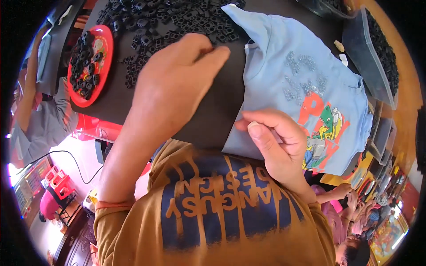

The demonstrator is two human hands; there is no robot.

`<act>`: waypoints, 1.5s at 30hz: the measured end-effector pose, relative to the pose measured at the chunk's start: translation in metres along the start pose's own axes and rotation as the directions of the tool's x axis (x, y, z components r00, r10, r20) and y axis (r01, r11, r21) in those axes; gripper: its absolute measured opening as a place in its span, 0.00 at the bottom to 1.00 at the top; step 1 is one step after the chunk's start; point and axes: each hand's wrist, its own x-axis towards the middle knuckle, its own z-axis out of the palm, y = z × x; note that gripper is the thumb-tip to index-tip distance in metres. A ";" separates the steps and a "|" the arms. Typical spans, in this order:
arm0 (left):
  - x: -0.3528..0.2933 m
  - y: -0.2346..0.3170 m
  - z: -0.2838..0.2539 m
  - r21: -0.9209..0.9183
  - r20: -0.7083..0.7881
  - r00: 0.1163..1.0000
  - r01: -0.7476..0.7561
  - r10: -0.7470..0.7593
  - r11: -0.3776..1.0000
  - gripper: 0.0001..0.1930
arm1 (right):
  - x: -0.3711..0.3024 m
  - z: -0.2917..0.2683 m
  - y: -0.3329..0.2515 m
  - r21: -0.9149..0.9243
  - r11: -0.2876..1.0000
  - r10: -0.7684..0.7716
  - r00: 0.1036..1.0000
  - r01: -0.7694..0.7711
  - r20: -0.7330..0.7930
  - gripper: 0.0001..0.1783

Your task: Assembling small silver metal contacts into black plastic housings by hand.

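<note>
My left hand [171, 82] is over the dark table [213, 111], its fingers curled together at the near edge of a spread of small black plastic parts [177, 20]. Whatever those fingers hold is hidden. Above the lower left part of a light blue printed T-shirt [275, 53], my right hand [282, 144] brings thumb and forefinger together; anything between them is too small to make out. Small shiny metal pieces [306, 84] lie in loose clusters on the shirt. To the left, a red plate [106, 48] holds more black parts.
A clear plastic bin [370, 62] of black parts stands at the right, with smaller clear containers [384, 137] nearer. A small tan object [339, 45] lies beside the shirt. Other people sit at the left and lower right. Red stools [60, 181] stand at lower left.
</note>
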 end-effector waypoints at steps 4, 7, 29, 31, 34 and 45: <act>0.004 -0.001 0.000 0.062 0.163 0.986 -0.043 0.033 0.997 0.10 | -0.002 0.001 -0.002 -0.030 0.998 0.058 0.998 -0.058 0.001 0.09; 0.004 0.002 0.004 0.033 0.133 0.987 -0.098 0.093 0.995 0.12 | -0.006 0.002 -0.008 -0.018 0.996 0.082 0.996 -0.082 -0.033 0.09; -0.086 -0.045 -0.085 -0.936 0.208 0.593 0.353 -0.778 0.018 0.09 | -0.008 0.010 -0.001 -0.139 0.990 -0.002 0.996 -0.010 -0.084 0.09; -0.088 -0.062 -0.083 -0.531 -0.251 0.581 0.587 -0.774 0.612 0.09 | -0.008 0.012 -0.002 -0.141 0.990 -0.008 0.996 -0.005 -0.093 0.09; -0.090 -0.079 -0.092 -0.134 -0.326 0.632 0.705 -0.703 0.696 0.09 | -0.007 0.015 -0.001 -0.147 0.989 -0.030 0.994 0.014 -0.105 0.09; -0.070 -0.101 -0.095 0.335 -0.016 0.682 0.693 -0.732 0.638 0.13 | -0.010 0.015 -0.005 -0.134 0.991 0.000 0.995 -0.013 -0.100 0.09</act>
